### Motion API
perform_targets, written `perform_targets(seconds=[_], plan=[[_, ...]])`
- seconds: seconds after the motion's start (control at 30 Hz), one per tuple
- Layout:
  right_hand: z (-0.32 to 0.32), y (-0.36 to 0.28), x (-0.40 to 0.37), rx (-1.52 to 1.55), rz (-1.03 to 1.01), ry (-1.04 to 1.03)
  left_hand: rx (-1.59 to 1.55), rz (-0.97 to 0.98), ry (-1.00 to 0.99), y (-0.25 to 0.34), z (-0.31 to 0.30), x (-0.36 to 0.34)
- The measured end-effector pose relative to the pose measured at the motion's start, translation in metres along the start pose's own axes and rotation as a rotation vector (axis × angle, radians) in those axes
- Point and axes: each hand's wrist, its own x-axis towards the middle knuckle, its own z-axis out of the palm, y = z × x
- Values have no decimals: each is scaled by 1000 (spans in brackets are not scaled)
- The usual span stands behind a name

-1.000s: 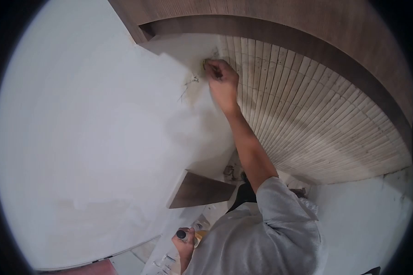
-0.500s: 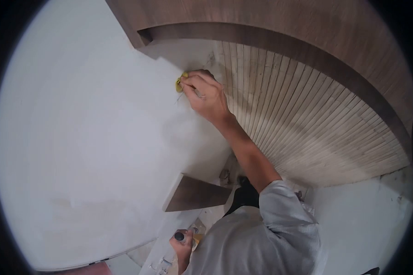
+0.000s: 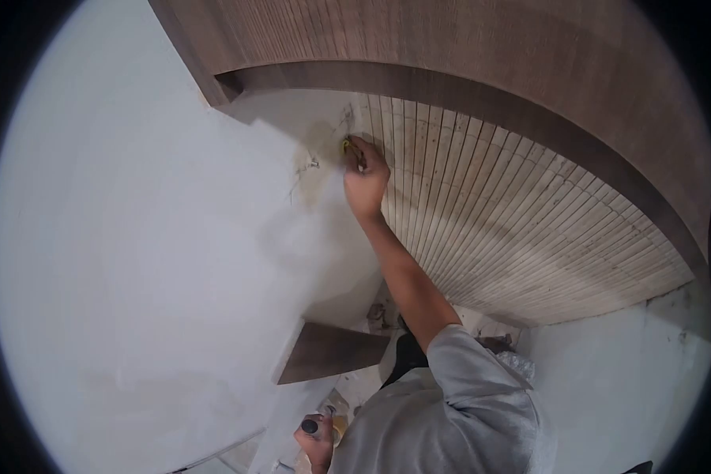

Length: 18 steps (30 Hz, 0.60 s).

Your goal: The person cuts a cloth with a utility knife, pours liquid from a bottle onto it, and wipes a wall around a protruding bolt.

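Note:
My right hand (image 3: 366, 178) is raised to the white wall (image 3: 166, 237), close to the corner with the ribbed panel. Its closed fingers pinch a small yellow piece (image 3: 346, 146), mostly hidden and too blurred to name exactly. Left of that hand, the wall bears a yellowish damp-looking patch (image 3: 316, 186) with dark crack-like marks (image 3: 304, 166). Down by my body, my left hand (image 3: 317, 446) is closed around an object with a round black end (image 3: 310, 426). Something yellowish shows beside that grip; the rest of the object is hidden.
A brown wood-grain cabinet (image 3: 450, 39) overhangs the work spot. Beige ribbed panelling (image 3: 498, 197) covers the adjoining wall. Below my right arm, a brown board (image 3: 332, 353) juts from the white wall, and clear crumpled plastic (image 3: 517, 365) lies near my sleeve.
My right hand has moved right along the wall toward the corner with the yellow piece, uncovering the damp-looking patch and crack marks. My left hand keeps its grip. The view has shifted slightly.

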Motion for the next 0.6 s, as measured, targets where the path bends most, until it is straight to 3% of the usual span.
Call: perform_targets(seconds=[0.17,0.4,0.5,0.6], plan=[[3,4,39,-49,-217,16,40,106,-4,-13,-1,-2],[-3,-10,20,-100,-181,-76,52,56,3,-12,2,5],[2,-3,42,-64,-176,-2,41,39,21,-7,0,6],[-6,-16,20,-188,-111,-113,1,15,9,-5,2,12]])
